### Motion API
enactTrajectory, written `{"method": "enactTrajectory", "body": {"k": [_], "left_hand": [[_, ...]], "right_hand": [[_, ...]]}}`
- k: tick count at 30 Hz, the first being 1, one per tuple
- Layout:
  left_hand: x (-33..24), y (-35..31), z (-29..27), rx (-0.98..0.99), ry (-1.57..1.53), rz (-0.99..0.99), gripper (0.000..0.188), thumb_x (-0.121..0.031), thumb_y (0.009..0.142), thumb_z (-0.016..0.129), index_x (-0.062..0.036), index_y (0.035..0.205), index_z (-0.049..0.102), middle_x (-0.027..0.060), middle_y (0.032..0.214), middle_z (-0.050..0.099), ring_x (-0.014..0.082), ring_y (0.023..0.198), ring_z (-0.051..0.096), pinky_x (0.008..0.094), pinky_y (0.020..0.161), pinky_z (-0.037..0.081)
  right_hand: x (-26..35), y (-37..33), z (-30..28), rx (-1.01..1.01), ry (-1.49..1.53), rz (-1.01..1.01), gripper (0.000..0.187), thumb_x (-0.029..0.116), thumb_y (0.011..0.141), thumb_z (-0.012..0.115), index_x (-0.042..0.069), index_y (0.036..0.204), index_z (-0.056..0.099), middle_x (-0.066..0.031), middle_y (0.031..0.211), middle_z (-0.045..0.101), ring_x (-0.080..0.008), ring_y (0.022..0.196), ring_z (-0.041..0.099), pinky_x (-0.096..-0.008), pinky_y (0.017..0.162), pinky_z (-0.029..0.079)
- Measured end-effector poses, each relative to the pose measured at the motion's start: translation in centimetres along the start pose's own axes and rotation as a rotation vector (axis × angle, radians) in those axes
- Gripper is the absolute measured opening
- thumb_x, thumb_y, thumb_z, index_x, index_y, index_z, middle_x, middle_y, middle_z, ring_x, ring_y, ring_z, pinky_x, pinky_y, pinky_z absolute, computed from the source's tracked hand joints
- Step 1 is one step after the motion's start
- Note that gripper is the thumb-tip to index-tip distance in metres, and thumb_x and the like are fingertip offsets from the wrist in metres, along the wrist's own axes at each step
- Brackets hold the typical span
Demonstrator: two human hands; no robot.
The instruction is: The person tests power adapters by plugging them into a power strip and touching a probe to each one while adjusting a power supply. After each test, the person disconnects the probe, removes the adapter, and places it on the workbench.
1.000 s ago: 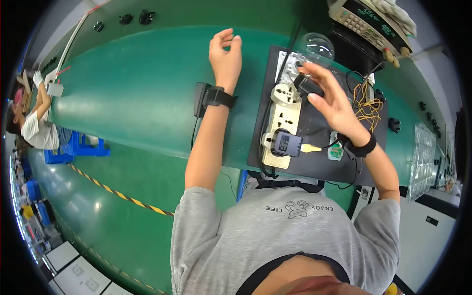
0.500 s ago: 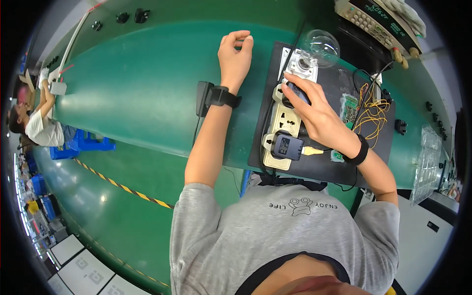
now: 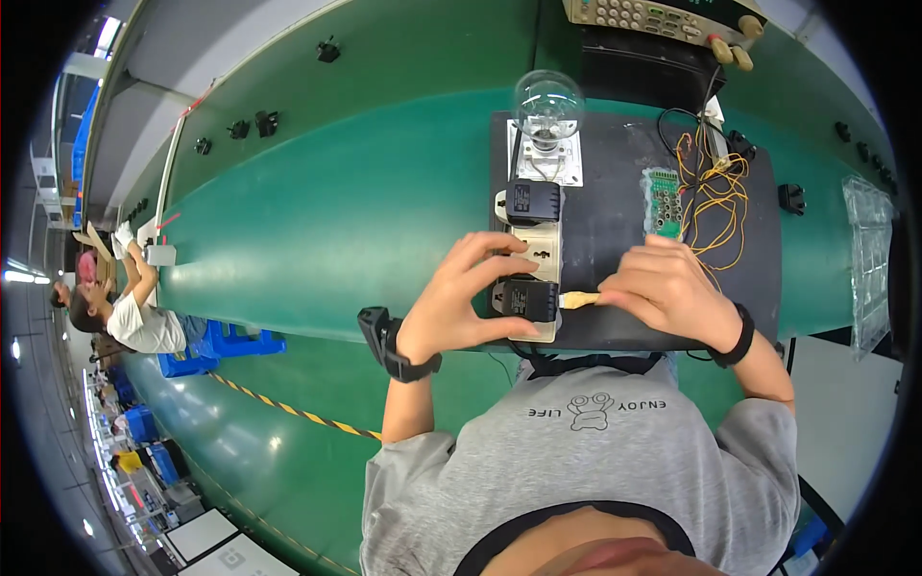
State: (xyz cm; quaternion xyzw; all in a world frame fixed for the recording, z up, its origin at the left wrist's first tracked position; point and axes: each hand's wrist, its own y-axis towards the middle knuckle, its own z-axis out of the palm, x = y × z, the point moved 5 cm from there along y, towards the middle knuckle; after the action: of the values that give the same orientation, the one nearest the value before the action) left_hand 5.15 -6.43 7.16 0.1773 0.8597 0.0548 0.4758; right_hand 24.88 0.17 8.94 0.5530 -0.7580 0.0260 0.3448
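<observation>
Far off on the left, another person [image 3: 120, 312] sits by blue bins [image 3: 206, 346]. Near the middle, the left hand [image 3: 461, 307] rests open on the cream power strip [image 3: 530, 264], with its fingers touching the black adapter [image 3: 523, 298] plugged in at the near end. It grips nothing. Just beside it, the right hand [image 3: 667, 293] pinches a small pale plug [image 3: 579, 300] that meets the adapter's side. To do this well, I think the strip should be held flat and the plug kept straight. A second black adapter [image 3: 533, 200] and a glass bulb [image 3: 547, 101] sit farther back. All this lies on a black mat [image 3: 615, 206] on a long green table [image 3: 317, 211], with a small green board [image 3: 661, 200] and yellow wires [image 3: 715, 197] to the right.
</observation>
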Motion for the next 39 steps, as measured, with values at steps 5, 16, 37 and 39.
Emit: {"method": "enactTrajectory", "body": {"k": [5, 16, 37, 39], "left_hand": [[-0.6, -0.6, 0.4, 0.046, 0.175, 0.041, 0.048, -0.022, 0.061, 0.080, -0.0062, 0.102, 0.061, 0.0063, 0.104, 0.057, 0.0255, 0.096, 0.053, 0.0352, 0.080, 0.041], [-1.5, -0.6, 0.5, 0.058, 0.177, 0.022, 0.047, -0.013, 0.055, 0.082, -0.0016, 0.098, 0.064, 0.0070, 0.099, 0.062, 0.0247, 0.091, 0.057, 0.0345, 0.079, 0.045], [-1.4, 0.5, -5.5, -0.666, 0.183, 0.080, 0.030, -0.010, 0.066, 0.070, 0.0012, 0.093, 0.060, 0.0116, 0.087, 0.056, 0.0257, 0.084, 0.055, 0.0384, 0.078, 0.047], [4.6, 4.0, -6.6, -0.568, -0.003, 0.001, 0.039, 0.000, 0.069, 0.066, 0.0019, 0.108, 0.059, 0.0087, 0.107, 0.050, 0.0234, 0.098, 0.050, 0.0322, 0.083, 0.043]], "right_hand": [[0.3, -0.2, 0.2, -0.001, -0.034, -0.055, 0.016, 0.016, 0.070, 0.073, 0.004, 0.074, 0.065, -0.0047, 0.059, 0.048, -0.0219, 0.052, 0.050, -0.0332, 0.047, 0.037], [-4.9, 1.0, -0.1, -0.294, -0.030, 0.179, 0.010, 0.008, 0.077, 0.067, -0.001, 0.082, 0.066, -0.0095, 0.064, 0.051, -0.0248, 0.055, 0.050, -0.0338, 0.050, 0.039], [-14.2, -7.3, -13.4, -0.395, -0.697, 0.623, 0.059, -0.010, 0.066, 0.044, 0.006, 0.122, 0.051, -0.0141, 0.115, 0.054, -0.0308, 0.105, 0.049, -0.0375, 0.087, 0.037], [-19.5, -11.7, -13.7, -0.244, -0.430, 0.714, 0.075, -0.011, 0.062, 0.049, 0.007, 0.134, 0.039, -0.0130, 0.134, 0.043, -0.0292, 0.125, 0.038, -0.0355, 0.104, 0.029]]}}
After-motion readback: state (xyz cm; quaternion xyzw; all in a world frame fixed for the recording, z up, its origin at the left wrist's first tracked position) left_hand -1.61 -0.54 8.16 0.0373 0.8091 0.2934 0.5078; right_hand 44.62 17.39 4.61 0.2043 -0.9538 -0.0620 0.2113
